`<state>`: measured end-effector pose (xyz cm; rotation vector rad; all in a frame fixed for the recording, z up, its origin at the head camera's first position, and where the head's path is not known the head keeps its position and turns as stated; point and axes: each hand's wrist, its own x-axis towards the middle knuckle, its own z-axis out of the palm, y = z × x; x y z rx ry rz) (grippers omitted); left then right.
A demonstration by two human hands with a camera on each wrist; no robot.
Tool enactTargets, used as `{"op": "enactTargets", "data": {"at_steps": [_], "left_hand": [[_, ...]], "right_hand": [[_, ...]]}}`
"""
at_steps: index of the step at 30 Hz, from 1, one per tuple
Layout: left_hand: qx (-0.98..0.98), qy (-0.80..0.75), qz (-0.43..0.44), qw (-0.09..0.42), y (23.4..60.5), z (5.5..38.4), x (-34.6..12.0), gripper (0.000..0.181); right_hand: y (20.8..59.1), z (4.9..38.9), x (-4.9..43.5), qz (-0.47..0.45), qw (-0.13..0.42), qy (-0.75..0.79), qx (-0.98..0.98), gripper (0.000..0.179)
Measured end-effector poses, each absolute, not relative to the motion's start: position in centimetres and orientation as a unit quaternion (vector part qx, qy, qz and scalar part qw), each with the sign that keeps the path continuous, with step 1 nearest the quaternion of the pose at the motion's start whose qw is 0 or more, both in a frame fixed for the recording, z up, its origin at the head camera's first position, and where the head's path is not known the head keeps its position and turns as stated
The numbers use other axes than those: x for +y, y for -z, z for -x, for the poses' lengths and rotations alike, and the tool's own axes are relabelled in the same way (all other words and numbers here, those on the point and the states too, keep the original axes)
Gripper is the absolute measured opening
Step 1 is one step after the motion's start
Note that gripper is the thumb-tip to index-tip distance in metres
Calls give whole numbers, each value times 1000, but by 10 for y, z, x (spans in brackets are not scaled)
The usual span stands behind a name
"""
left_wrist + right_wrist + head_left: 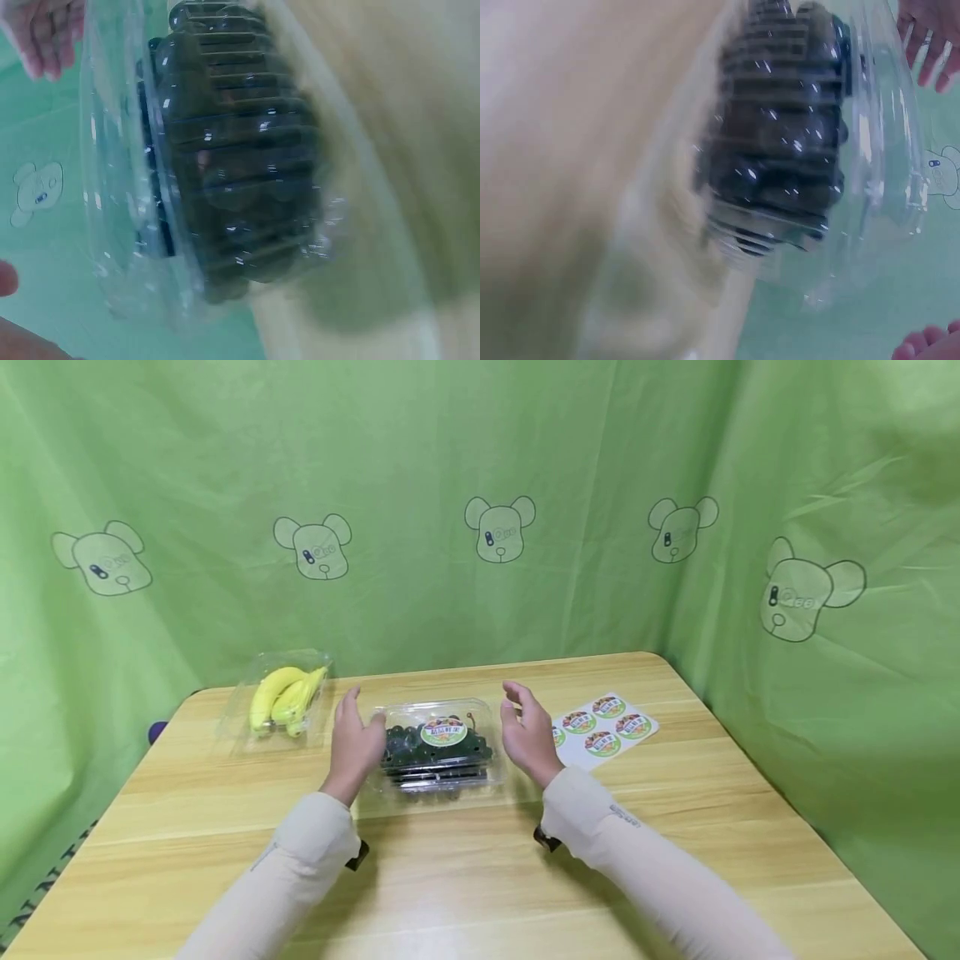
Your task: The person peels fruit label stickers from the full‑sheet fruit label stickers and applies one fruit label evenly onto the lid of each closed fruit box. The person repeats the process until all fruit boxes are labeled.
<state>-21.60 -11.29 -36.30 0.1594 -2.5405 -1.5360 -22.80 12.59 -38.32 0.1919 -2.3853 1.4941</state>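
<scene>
A clear plastic clamshell box (438, 774) of dark grapes (400, 745) sits on the table in the head view, its lid down. On the lid is a round, colourful sticker (443, 732). My left hand (356, 745) is held at the box's left side, fingers extended and thumb apart. At the right side my right hand (529, 737) mirrors it, fingers slightly bent, holding nothing. Both wrist views show the grapes (240, 150) (780, 135) through the ribbed plastic, with the opposite hand's fingers (52, 45) (930, 45) beyond the box.
A white sheet (576, 758) of round stickers lies right of the box, partly behind my right hand. A second clear box (238, 714) with yellow bananas (281, 700) stands at the table's back left. A green curtain (420, 593) hangs behind the wooden table (442, 893).
</scene>
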Motion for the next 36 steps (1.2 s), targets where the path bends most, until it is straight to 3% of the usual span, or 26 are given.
{"op": "enactTargets", "data": {"at_steps": [7,15,36], "left_hand": [[-804,581,-125,34,373,208,-133,67],[-776,612,-148,-29,386,200,-138,68],[-771,619,-139,-54,399,199,-124,64]], "right_hand": [[395,219,132,5,105,-592,-799,52],[407,214,124,59,41,-651,-756,57],[413,206,100,70,4,-675,-735,57]]}}
